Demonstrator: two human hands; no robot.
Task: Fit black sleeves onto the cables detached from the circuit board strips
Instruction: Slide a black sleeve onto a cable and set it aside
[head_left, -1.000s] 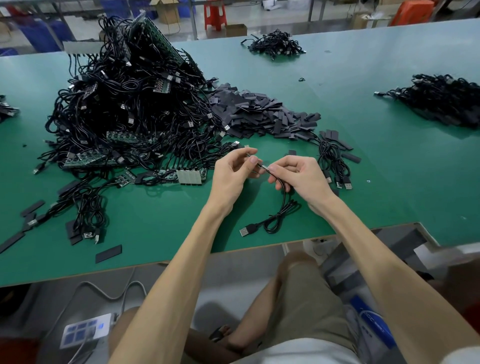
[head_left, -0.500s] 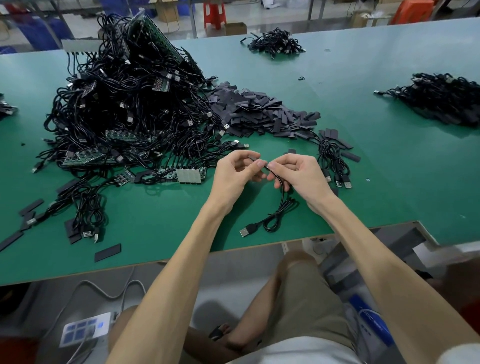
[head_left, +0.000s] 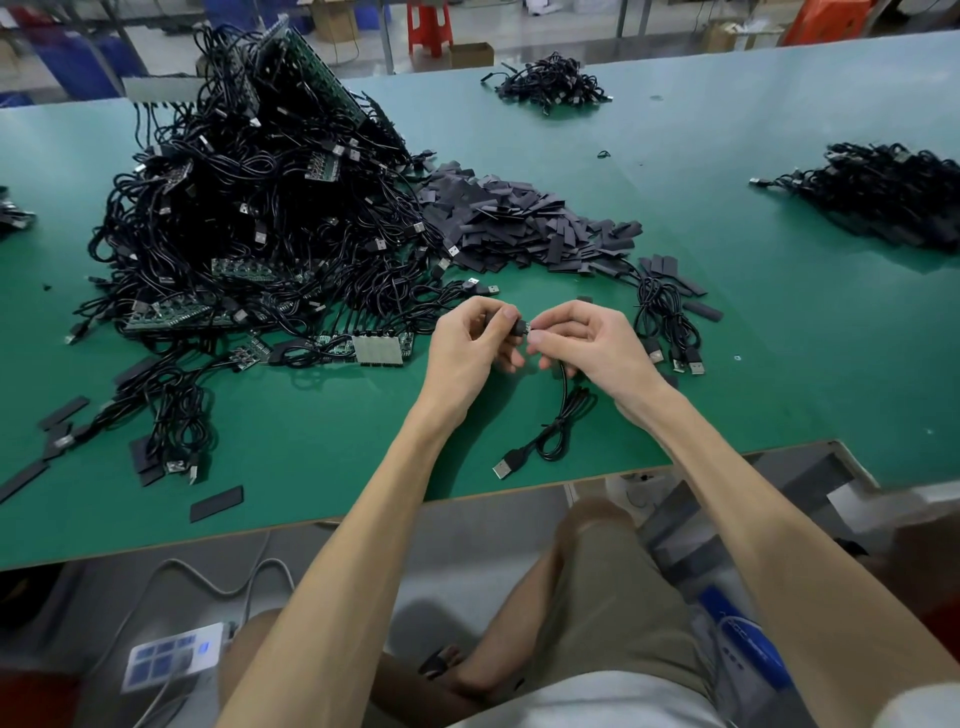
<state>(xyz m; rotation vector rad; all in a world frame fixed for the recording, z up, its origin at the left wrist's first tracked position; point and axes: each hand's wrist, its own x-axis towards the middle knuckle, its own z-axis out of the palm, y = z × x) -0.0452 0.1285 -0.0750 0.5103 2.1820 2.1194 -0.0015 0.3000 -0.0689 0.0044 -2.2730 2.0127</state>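
Open green table mat (head_left: 322, 447) along front edge; blocked left by tangled black cable heap (head_left: 249, 218), behind by flat black sleeve pile (head_left: 519, 223).

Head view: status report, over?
Fingers of left hand and right hand pinch cable end between them. Its plug lies on table. Nothing blocking.

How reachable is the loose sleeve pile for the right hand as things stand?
Probably yes, once it lets go: the right hand is busy pinching the cable end, but only bare green table lies between it and the sleeve pile just beyond.
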